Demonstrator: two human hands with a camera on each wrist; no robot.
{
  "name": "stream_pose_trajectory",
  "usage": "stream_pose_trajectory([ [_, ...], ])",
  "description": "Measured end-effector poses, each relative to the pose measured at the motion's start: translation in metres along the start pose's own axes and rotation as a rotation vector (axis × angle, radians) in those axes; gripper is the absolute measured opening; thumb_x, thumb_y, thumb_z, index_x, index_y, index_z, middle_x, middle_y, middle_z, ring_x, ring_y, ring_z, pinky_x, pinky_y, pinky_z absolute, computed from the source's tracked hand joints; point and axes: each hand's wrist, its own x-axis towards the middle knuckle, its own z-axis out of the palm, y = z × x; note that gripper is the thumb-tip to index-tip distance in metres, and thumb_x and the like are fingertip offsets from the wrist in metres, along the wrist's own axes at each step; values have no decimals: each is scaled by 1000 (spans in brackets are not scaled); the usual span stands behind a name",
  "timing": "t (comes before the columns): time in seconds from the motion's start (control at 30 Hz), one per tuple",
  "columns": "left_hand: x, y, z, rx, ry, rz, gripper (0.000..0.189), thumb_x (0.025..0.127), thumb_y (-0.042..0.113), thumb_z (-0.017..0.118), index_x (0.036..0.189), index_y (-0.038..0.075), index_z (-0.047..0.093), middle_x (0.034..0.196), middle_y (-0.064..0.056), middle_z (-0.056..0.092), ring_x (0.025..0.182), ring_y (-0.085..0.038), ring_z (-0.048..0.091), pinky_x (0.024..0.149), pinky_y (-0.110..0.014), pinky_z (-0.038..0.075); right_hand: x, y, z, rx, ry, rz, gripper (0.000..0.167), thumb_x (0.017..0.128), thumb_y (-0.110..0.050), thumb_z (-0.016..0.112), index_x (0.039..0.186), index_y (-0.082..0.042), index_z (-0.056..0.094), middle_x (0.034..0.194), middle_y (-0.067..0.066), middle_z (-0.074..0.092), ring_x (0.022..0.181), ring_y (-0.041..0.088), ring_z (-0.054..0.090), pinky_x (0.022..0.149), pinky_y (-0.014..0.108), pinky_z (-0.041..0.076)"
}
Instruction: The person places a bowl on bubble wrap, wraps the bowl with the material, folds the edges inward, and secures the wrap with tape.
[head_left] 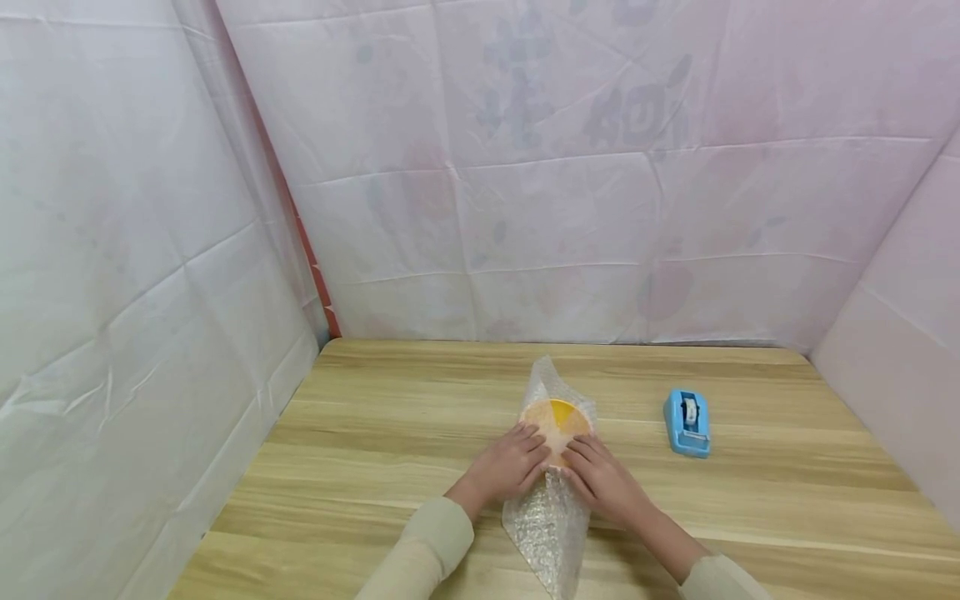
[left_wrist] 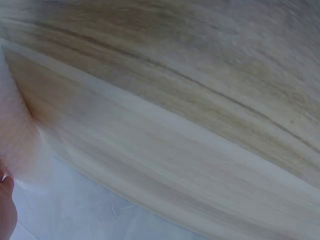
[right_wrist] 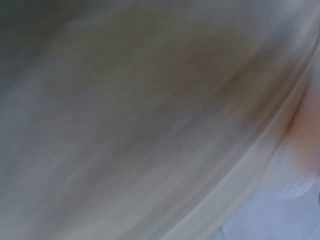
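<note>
In the head view a round orange-and-yellow dish-like thing (head_left: 564, 412) lies in a sheet of bubble wrap (head_left: 551, 521). The wrap is folded over it from the sides, and a yellow wedge shows between the folds. My left hand (head_left: 512, 462) rests on the left fold with fingers laid across it. From the other side, my right hand (head_left: 603, 477) presses the right fold, its fingertips close to those of the left. One pointed end of the wrap reaches away from me, the other toward me. The wrist views catch only the wrapped edge (left_wrist: 22, 135) and a bit of finger.
A blue tape dispenser (head_left: 687, 423) with a roll in it stands on the wooden table (head_left: 390, 417), to the right of the wrap. Pale cloth sheets (head_left: 480, 208) hang behind the table and on both sides.
</note>
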Motion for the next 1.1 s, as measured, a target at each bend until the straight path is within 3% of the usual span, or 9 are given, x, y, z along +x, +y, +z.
stream_pose_trajectory([
  [0.13,0,0,-1,13,-20,2,34,100,31,35,120,20,60,127,2,59,128,-17,46,110,-31,30,-7,2,-1,-24,87,-79,34,99,-24,43,96,-1,67,101,13,66,99,30,60,94,41,42],
  [0.23,1,0,0,28,-30,3,35,100,32,34,121,21,60,127,3,59,128,-16,46,110,-30,30,-12,2,-2,-31,151,-133,45,101,-27,31,99,1,66,103,15,66,97,30,60,105,30,35],
  [0.37,2,0,0,50,-31,17,34,100,32,34,120,21,60,126,3,59,128,-16,46,110,-30,31,-20,0,-6,-57,201,-223,46,102,-23,27,105,3,64,108,18,66,100,29,59,114,21,19],
  [0.43,3,0,0,53,-28,25,34,100,32,34,119,21,60,126,2,60,128,-17,46,110,-30,31,-25,-3,-9,-74,201,-271,44,102,-20,26,108,3,63,112,16,65,109,26,57,114,22,19],
  [0.6,3,-1,2,45,-29,23,35,100,32,34,119,21,60,126,3,60,129,-16,46,110,-29,31,-40,-3,-16,-78,156,-417,39,101,-21,33,117,4,59,128,17,56,134,22,38,115,30,21],
  [0.83,2,-2,1,21,-35,21,34,100,31,33,118,21,61,125,3,60,126,-16,49,109,-31,32,-50,-5,-21,-167,35,-604,45,99,-29,37,128,2,52,135,16,49,136,26,34,117,35,16],
  [0.97,2,-2,1,11,-45,15,35,100,31,33,118,21,61,125,4,60,125,-15,49,110,-31,31,-51,-9,-19,-202,3,-644,47,100,-29,36,133,2,46,139,16,46,136,27,35,117,36,14],
  [1.1,1,-1,2,11,-38,13,34,100,31,33,117,21,61,123,4,61,124,-15,50,109,-31,32,-52,-12,-16,-224,-28,-634,47,101,-29,33,136,0,42,140,14,45,137,25,32,117,35,13],
])
